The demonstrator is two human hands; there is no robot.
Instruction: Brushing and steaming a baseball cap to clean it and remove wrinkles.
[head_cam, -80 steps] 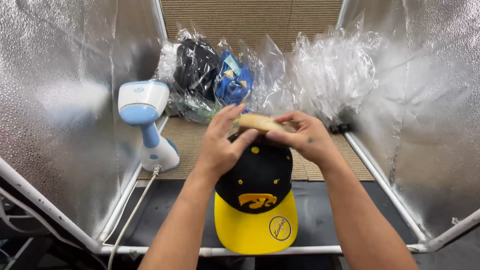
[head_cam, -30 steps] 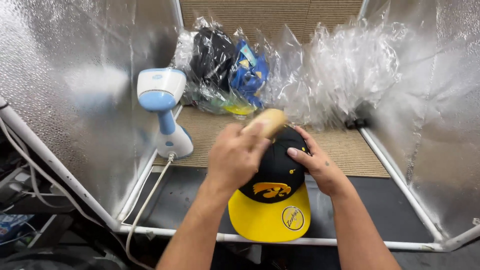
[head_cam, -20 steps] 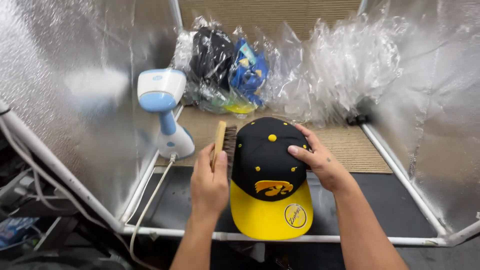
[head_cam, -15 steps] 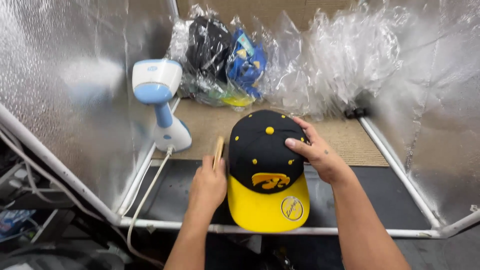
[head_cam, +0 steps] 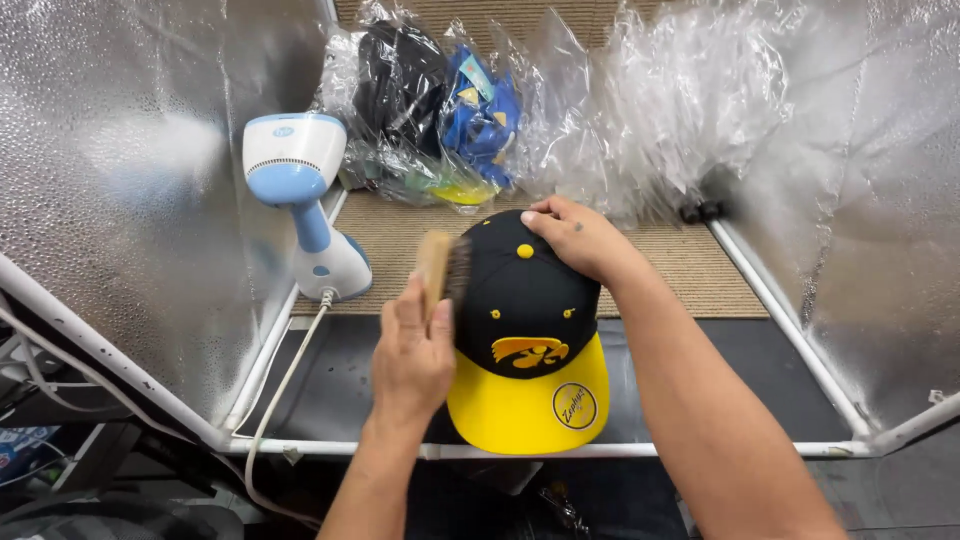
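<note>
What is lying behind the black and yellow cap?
Behind the cap lie clear plastic bags, some holding dark and blue caps, on a tan mat. The right hand covers the cap's back edge.

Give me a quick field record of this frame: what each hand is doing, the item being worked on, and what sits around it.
left hand: grips a wooden-backed bristle brush, bristles against the cap's left side
right hand: rests flat on the rear of the crown, steadying it
black cap with yellow flat brim: upright, brim toward the camera
white and blue handheld steamer: stands to the left on the tan mat, cord trailing down
clear plastic bags holding caps: piled at the back
silver reflective panels: enclose both sides
</note>
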